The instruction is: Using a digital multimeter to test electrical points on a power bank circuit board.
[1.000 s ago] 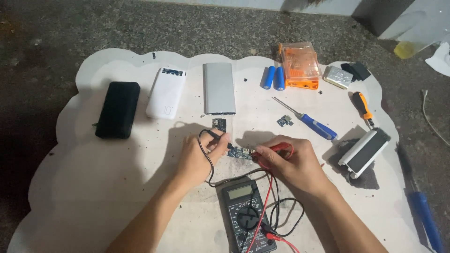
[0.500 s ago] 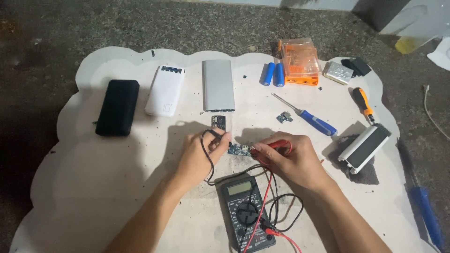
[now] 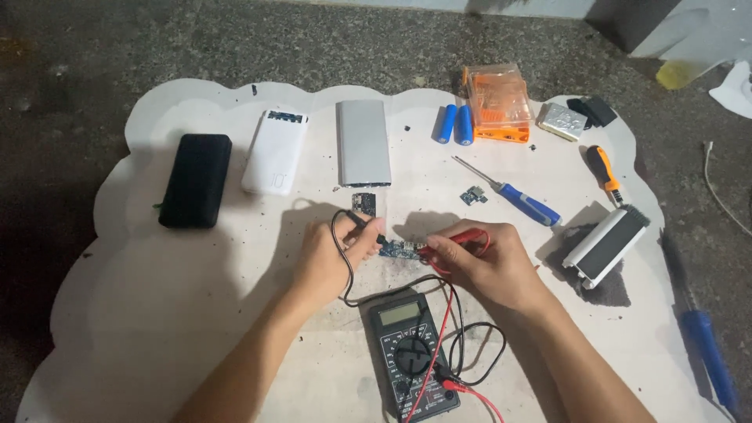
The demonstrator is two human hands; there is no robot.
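1. Between my two hands, at the middle of the white worktop [image 3: 157, 313], lies the small blue circuit board [image 3: 401, 250]. My left hand [image 3: 329, 262] has its fingers pinched on the black probe [image 3: 374, 233]; my right hand [image 3: 486, 262] has its fingers clamped on the red probe [image 3: 462, 239]. Both tips sit at the board.
2. I judge a probe tip could slide off so small a board and bridge neighbouring contacts, since nothing pins it down.
3. Both leads run to the multimeter [image 3: 411, 356] just beside my wrists; a tug on them might drag it or flick the board away.
4. Loose grit around the board may spoil contact.
5. Along the far edge: a black power bank [image 3: 194, 180], a white one [image 3: 274, 151], a silver one [image 3: 363, 142], two blue cylindrical cells [image 3: 454, 123] and an orange clear-lidded box [image 3: 495, 103]. Any print is too small to tell.
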